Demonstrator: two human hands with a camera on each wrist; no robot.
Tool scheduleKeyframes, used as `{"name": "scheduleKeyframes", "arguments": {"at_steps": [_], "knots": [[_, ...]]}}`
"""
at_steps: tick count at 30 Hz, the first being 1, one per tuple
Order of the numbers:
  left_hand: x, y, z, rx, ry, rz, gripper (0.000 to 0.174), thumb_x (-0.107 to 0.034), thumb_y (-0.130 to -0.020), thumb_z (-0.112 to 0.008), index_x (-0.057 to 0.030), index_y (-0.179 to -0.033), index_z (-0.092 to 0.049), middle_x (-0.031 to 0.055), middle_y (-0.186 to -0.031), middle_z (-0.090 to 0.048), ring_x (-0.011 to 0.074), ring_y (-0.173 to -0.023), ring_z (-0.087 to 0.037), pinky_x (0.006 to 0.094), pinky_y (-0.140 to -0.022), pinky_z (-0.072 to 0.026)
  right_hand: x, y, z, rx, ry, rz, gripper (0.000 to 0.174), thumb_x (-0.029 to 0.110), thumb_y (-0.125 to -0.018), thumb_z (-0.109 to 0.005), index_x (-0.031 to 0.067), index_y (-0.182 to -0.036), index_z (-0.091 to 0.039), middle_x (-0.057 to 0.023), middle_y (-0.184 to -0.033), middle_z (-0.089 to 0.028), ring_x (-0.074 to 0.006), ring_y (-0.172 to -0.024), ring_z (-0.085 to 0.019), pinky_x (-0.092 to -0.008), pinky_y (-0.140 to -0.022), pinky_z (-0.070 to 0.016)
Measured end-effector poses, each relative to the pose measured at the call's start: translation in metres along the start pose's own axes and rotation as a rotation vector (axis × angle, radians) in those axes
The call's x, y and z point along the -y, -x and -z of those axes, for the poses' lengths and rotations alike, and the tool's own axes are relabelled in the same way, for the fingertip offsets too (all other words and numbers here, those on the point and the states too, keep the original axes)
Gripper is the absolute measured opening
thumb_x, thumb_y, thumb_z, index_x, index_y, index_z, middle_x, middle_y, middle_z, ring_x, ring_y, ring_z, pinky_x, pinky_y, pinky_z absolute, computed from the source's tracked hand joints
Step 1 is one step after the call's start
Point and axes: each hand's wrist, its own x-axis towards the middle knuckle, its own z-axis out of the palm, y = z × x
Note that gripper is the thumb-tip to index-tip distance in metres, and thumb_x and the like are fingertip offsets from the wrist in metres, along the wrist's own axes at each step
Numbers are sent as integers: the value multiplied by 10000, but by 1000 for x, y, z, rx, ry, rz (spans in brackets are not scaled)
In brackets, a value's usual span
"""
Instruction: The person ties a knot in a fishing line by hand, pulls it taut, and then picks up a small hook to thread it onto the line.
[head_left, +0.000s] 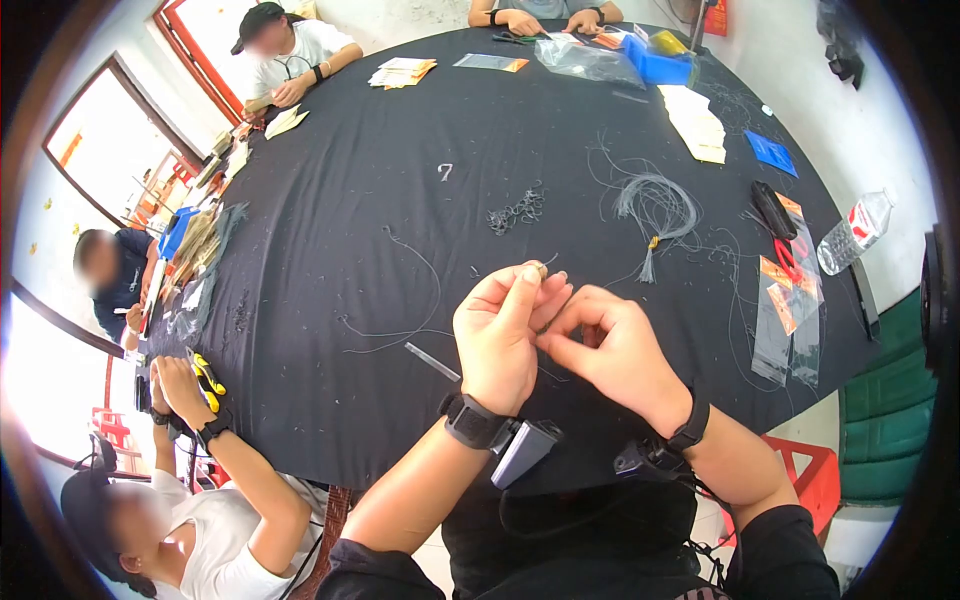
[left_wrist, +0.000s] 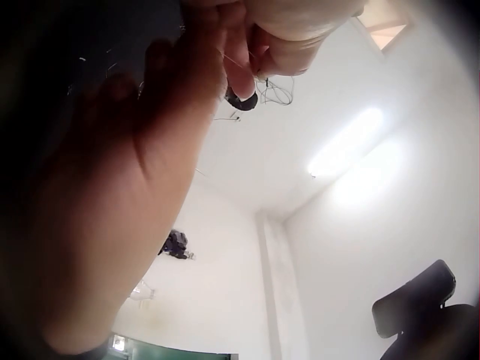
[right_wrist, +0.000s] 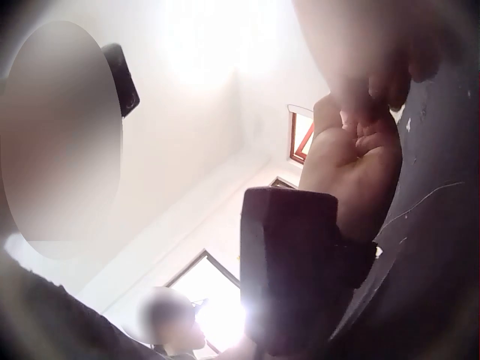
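Observation:
Both hands meet over the black-covered table in the head view. My left hand (head_left: 497, 335) holds a thin grey line between thumb and forefinger, with a short end poking out past the fingertips. My right hand (head_left: 625, 350) pinches with thumb and forefinger beside the left palm. A thin line (left_wrist: 231, 58) runs between the fingers in the left wrist view; the fingers hide most of it. Beyond the hands lie a pile of small dark grey pieces (head_left: 515, 209) and a coiled bundle of grey line (head_left: 660, 212) tied with a yellow band.
Loose line (head_left: 437, 290) curves left of the hands. At right are red-handled scissors (head_left: 787, 262), clear packets (head_left: 772, 340) and a water bottle (head_left: 855, 232). A blue box (head_left: 658, 66) stands at the back. Other people sit round the black tablecloth (head_left: 340, 220).

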Motion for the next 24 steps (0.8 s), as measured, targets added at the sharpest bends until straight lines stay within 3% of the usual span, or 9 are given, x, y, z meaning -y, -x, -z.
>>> {"name": "scheduleKeyframes", "arguments": {"at_steps": [4,6,7,12,15,18,19,22,24], "knots": [[-7,-3,4,-30,47,-26,109,-122,-956,-639,-27,-1007,-650,65,-985,-680,147,-935,-667,305,-850,-574,5,4,0,131,45,-21,118,134,-755,-757,33,-801,-717,-41,-822,-610,-128,-645,-552,-272,-597,-440],[-12,-5,8,-30,49,-27,110,-126,-956,-643,-30,-1008,-649,57,-992,-681,127,-941,-663,249,-823,-567,1,4,1,223,101,0,126,154,-752,-750,39,-788,-712,-67,-809,-618,-192,-688,-598,-309,-635,-468],[-16,-4,4,-71,57,0,103,-120,-953,-646,-32,-1006,-648,51,-998,-677,89,-867,-640,175,-733,-528,0,4,0,263,114,10,127,157,-753,-748,40,-784,-710,-75,-805,-619,-209,-702,-607,-319,-646,-474],[-15,-7,6,18,151,15,99,-66,-946,-644,12,-1001,-669,47,-936,-664,53,-679,-546,177,-588,-418,-3,5,1,314,217,56,186,216,-742,-782,47,-772,-708,-95,-811,-628,-267,-738,-630,-343,-686,-498],[-14,-6,4,68,96,2,96,-74,-939,-648,9,-987,-662,46,-944,-657,41,-673,-508,175,-568,-372,-3,1,11,311,279,141,278,247,-711,-830,48,-866,-713,-85,-858,-642,-231,-747,-623,-327,-696,-499],[-12,-3,2,88,-2,-6,100,-79,-936,-651,14,-970,-667,42,-911,-652,43,-663,-490,188,-565,-357,14,-5,24,118,180,18,403,247,-681,-867,46,-986,-697,-68,-899,-644,-172,-773,-598,-294,-707,-490],[-12,-1,0,92,-39,-5,102,-78,-936,-651,18,-965,-671,41,-895,-651,45,-655,-485,194,-565,-356,9,-9,28,59,104,73,453,217,-685,-883,54,-1054,-676,-32,-911,-635,-122,-778,-567,-263,-697,-474],[-8,4,-7,85,-109,18,102,-73,-933,-654,23,-957,-681,43,-862,-653,54,-641,-485,207,-570,-368,5,-13,32,-73,-194,73,255,164,-812,-810,77,-1010,-675,35,-897,-619,-42,-733,-534,-197,-625,-412],[-5,4,-3,136,-163,17,102,-66,-931,-657,24,-974,-681,56,-881,-666,63,-651,-511,207,-581,-383,3,-13,32,-87,-183,114,199,146,-838,-784,78,-983,-667,38,-884,-614,-27,-732,-525,-187,-615,-397]]}}
